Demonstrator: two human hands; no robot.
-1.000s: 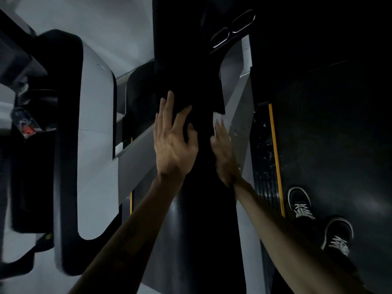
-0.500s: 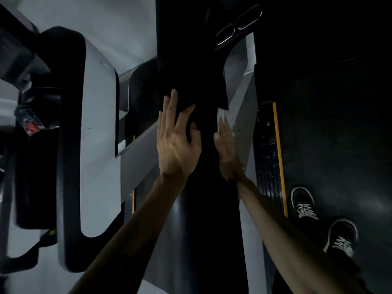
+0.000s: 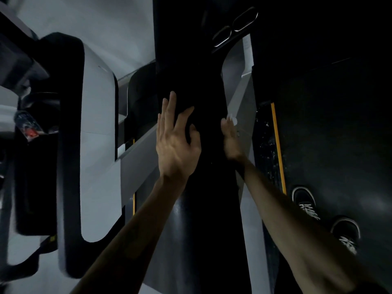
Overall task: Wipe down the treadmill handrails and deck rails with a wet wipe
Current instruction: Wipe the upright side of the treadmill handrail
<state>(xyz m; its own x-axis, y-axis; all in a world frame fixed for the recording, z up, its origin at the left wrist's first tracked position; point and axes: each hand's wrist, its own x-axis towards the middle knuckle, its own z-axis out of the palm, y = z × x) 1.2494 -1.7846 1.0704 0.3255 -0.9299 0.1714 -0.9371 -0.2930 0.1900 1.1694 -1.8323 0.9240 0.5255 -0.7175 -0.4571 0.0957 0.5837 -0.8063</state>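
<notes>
Dim head view, looking down a black handrail (image 3: 197, 85) running near to far at centre. Left hand (image 3: 176, 143) flat on its left face, fingers straight and spread. Right hand (image 3: 230, 137) on its right edge, blurred, a white wet wipe (image 3: 232, 119) showing at the fingertips. Grey frame strut (image 3: 241, 102) just right of the wipe. Yellow stripe (image 3: 277, 145) on the deck rail further right. Two black sneakers (image 3: 305, 200) near right on dark floor.
</notes>
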